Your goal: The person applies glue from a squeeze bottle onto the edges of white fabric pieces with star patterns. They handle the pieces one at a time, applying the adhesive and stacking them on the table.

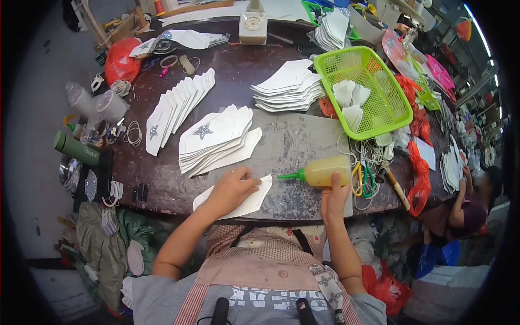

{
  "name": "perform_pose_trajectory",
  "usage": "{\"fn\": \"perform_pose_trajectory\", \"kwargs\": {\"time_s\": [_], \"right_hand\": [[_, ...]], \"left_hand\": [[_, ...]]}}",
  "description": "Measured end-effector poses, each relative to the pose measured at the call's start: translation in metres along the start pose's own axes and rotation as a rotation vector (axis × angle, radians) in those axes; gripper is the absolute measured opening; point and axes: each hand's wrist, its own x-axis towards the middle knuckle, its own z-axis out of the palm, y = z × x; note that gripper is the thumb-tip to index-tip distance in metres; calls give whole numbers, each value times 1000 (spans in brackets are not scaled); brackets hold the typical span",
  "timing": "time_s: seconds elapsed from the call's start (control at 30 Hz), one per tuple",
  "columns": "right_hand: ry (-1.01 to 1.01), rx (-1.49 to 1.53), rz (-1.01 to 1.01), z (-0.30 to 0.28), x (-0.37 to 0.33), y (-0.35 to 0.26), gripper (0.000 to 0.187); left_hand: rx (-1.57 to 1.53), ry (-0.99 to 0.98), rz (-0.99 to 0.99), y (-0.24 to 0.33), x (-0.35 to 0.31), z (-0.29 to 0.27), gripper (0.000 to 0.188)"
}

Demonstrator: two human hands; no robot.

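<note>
My right hand (pixel 336 196) grips a squeeze bottle (pixel 326 171) of yellowish liquid, lying on its side in the air. Its green nozzle (pixel 292 175) points left toward a flat white cut piece (pixel 252 203) at the table's near edge. Over that piece my left hand (pixel 233 189) is bent, its fingers curled together at the upper edge; the fingertips are partly hidden. Just beyond lies a stack of white pieces (pixel 216 135), the top one bearing a glittery silver star. Another fanned stack (pixel 176 111) lies to the left, and a third pile (pixel 287 86) farther back.
A lime green basket (pixel 403 122) with small white pieces stands at the right. Green-handled scissors (pixel 369 181) and a wooden-handled tool (pixel 398 189) lie below it. A green bottle (pixel 78 147) is at the left edge, a white container (pixel 253 30) at the back. Another person (pixel 460 208) sits far right.
</note>
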Motion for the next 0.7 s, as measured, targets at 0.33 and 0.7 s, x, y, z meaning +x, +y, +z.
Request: {"fn": "perform_pose_trajectory", "kwargs": {"time_s": [0.33, 0.7], "right_hand": [[50, -254, 21, 12, 19, 25, 45], [65, -372, 30, 0, -14, 19, 43]], "left_hand": [[24, 33, 14, 0, -1, -1, 31], [33, 32, 20, -1, -1, -1, 29]]}}
